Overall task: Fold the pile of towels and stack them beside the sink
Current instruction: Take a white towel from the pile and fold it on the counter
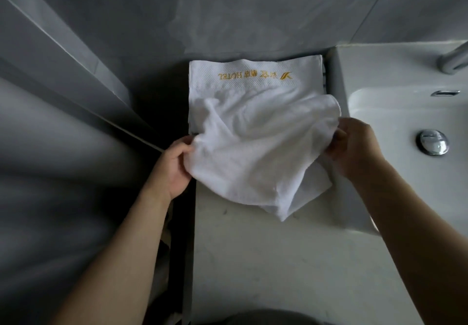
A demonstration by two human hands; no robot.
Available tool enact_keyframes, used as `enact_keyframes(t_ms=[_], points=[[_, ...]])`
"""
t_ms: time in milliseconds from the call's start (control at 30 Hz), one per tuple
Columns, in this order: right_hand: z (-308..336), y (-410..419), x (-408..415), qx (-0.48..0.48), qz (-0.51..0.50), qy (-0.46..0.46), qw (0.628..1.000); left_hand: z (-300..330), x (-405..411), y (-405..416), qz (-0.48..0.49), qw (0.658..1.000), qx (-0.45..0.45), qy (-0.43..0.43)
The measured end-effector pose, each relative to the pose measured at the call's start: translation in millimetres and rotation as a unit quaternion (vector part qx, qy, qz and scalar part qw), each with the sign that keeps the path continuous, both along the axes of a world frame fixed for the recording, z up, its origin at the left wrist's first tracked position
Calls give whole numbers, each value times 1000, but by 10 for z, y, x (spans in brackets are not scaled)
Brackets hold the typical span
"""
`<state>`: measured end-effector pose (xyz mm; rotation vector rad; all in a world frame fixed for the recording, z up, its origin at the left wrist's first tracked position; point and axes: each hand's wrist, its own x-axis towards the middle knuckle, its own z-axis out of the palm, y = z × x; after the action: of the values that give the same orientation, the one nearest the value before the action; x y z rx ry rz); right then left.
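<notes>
upper towel (255, 147): i see plain white
folded towel (253, 76): white, gold lettering, dotted weave band
countertop (266, 261): off-white
wall (228, 8): mottled grey
drain plug (432, 141): shiny silver

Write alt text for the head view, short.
Two bare hands hold a limp white towel by its sides, the left hand and right hand pinching opposite edges above a folded towel with gold hotel lettering. It lies on the counter against the wall, left of the sink.
</notes>
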<state>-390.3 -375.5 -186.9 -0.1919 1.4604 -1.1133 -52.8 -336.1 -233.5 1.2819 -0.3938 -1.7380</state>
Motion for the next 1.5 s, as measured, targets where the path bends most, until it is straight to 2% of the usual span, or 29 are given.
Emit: enact_keyframes(t_ms=[33,67,133,200,233,300,333,367,400,433,500,533,600,667,733,800,867,900,967,1000,1033,1067,1133,1200,1233,1267,1333,1400,1500], points=[[9,57,23,-16,24,-56,998,-25,-68,83,-13,1000,1,9],[-32,143,51,-13,62,-65,996,-77,-149,179,-34,999,11,-14],[-159,369,103,23,189,28,981,-216,-279,386,-80,993,44,-78],[-247,529,179,48,300,112,946,-311,-324,513,-166,969,77,-165],[-295,567,208,53,320,119,938,-332,-324,527,-236,942,78,-226],[-361,575,258,51,307,119,943,-348,-295,500,-360,858,53,-364],[-383,551,281,45,294,135,945,-330,-293,462,-379,828,35,-412],[-384,511,297,37,286,170,942,-285,-294,419,-373,823,19,-429],[-376,467,297,27,281,221,933,-212,-291,375,-346,841,8,-415],[-357,421,275,14,273,279,921,-140,-277,335,-296,881,3,-368],[-295,352,167,-9,227,361,904,26,-203,280,-149,965,20,-213],[-254,324,94,-20,189,369,910,102,-137,266,-85,987,26,-132],[-173,309,-41,-31,113,311,943,196,-10,285,-12,1000,-3,8],[-150,343,-86,-48,79,191,977,185,20,359,-25,997,-24,62],[-175,455,-9,-41,112,65,991,104,-114,516,-107,994,-1,30],[-278,613,85,-11,237,47,970,27,-342,673,-212,972,39,-97],[-412,792,142,14,364,138,921,-40,-528,787,-257,939,47,-226],[-454,845,156,16,393,205,896,-61,-582,819,-247,931,46,-264],[-508,893,119,5,379,348,858,-72,-604,842,-185,951,54,-243],[-510,897,80,-3,338,400,852,-49,-572,845,-145,966,63,-206],[-491,896,39,-5,276,413,868,-24,-513,852,-104,977,75,-169],[-465,887,-11,-6,217,372,902,1,-433,859,-70,984,86,-141],[-408,888,-65,-16,145,182,972,4,-267,893,-48,988,104,-108],[-372,962,-9,-38,126,-20,991,-31,-170,979,-69,986,125,-88],[-376,1036,47,-26,139,-64,988,-63,-165,1040,-84,984,133,-88],[-398,1133,110,1,171,-64,983,-98,-177,1113,-96,980,142,-101],[-457,1384,192,39,275,20,961,-143,-219,1292,-111,971,150,-146],[-503,1603,201,31,396,99,912,-195,-249,1458,-126,968,136,-171],[-555,1709,192,21,472,219,854,-306,-280,1676,-142,963,129,-189]])
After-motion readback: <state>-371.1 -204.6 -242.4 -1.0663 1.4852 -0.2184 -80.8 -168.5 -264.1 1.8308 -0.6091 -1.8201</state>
